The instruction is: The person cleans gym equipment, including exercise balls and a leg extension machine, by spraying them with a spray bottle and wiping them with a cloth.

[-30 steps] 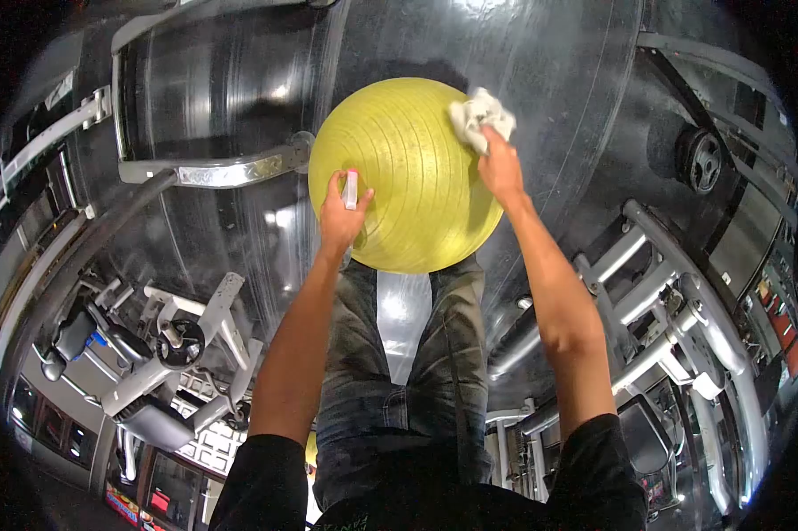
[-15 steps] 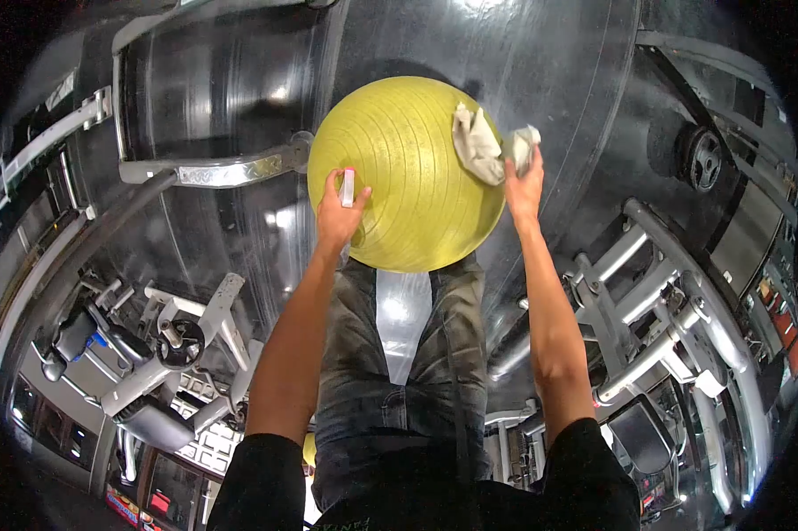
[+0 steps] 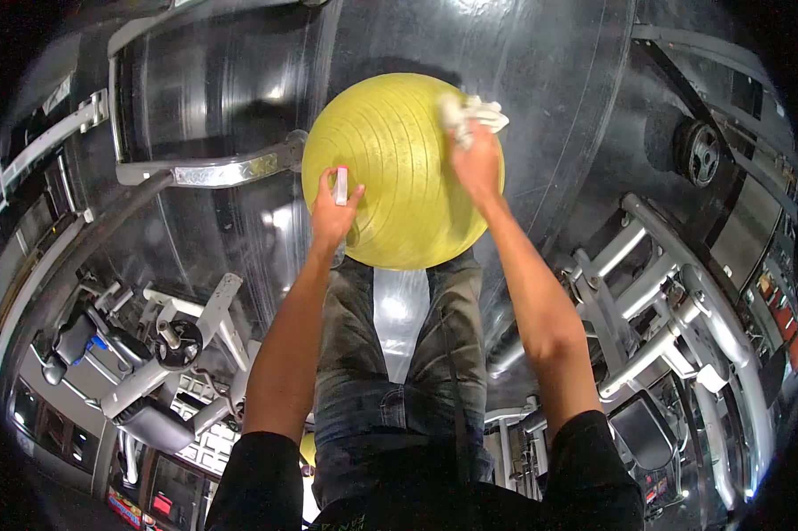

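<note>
A large yellow exercise ball with ridged rings sits on the floor in front of my legs. My right hand is closed on a whitish cloth at the ball's upper right side; part of the cloth is smeared by motion. Over the ball's left side, my left hand grips what looks like a spray bottle, its head white with a pinkish-red tip. The hand hides most of the bottle's body.
Metal gym frames stand left and right of me. A weight plate is at the far right. A machine with a dark pad stands at lower left. The dark floor is shiny.
My right hand has swung left and upward with the cloth, from beside the ball's right edge onto its upper right. My left hand stays nearly in place with the bottle.
</note>
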Motion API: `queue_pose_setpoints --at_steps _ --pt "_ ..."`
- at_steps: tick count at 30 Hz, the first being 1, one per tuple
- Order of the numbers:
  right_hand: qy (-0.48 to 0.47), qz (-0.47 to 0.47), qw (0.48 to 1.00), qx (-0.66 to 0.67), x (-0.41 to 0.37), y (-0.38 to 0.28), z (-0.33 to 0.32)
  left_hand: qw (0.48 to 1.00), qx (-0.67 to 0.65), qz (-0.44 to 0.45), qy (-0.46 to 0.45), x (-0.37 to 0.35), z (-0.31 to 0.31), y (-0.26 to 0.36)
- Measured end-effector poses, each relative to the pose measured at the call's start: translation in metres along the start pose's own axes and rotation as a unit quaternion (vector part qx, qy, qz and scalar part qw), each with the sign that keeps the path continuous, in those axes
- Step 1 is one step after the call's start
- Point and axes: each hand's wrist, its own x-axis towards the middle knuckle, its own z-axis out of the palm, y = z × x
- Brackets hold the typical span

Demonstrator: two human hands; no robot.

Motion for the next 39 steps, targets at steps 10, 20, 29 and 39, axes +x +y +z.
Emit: queue_pose_setpoints --at_steps 10,20,29,39 --pt "-0.112 -0.149 0.977 -0.099 -0.013 -0.048 -0.025 1.000 -0.023 0.006 -0.006 0.002 -0.005 0.011" --pt "-0.238 -0.263 0.933 0.060 -0.039 -0.061 -0.006 0.998 -0.054 -0.008 -0.029 -0.003 -0.016 0.010" --pt "0.017 0.249 0.962 0.112 -0.004 -0.016 -0.031 1.000 0.003 -0.008 -0.009 -0.002 -0.009 0.020" --pt "-0.186 -0.358 0.915 -0.026 -0.065 0.019 -0.047 0.999 0.003 0.027 0.031 0.007 -0.005 0.009"
